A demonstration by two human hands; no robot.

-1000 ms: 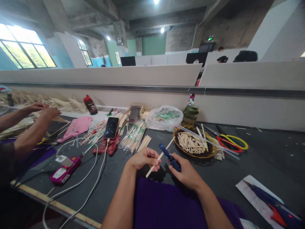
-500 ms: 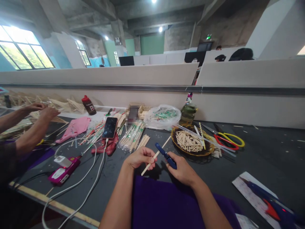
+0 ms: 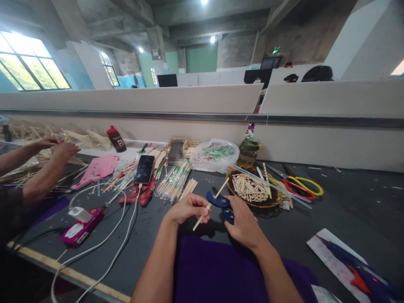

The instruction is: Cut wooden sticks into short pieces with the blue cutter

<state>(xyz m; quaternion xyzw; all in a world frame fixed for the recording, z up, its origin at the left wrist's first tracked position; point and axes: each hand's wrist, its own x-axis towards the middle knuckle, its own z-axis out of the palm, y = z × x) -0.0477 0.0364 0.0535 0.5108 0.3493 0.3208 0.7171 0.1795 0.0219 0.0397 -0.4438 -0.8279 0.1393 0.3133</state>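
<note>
A thin wooden stick is pinched between the thumb and fingers of my left hand, slanting up to the right. My right hand is wrapped round the handles of a blue hand cutter. The cutter's curved jaw lies across the upper part of the stick, whose tip shows beyond it; whether the blade bites into the wood I cannot tell. Right behind my right hand stands a yellow-rimmed basket of short cut sticks. Packed long sticks lie behind my left hand.
Scissors lie right of the basket. A blue glue gun rests on paper at the right. At left are a charging phone, a magenta power strip and looping white cable. Another person's hands work at far left.
The blue cutter has turned and its jaw now sits across the stick near the upper end. My left hand still holds the stick, shifted slightly right.
</note>
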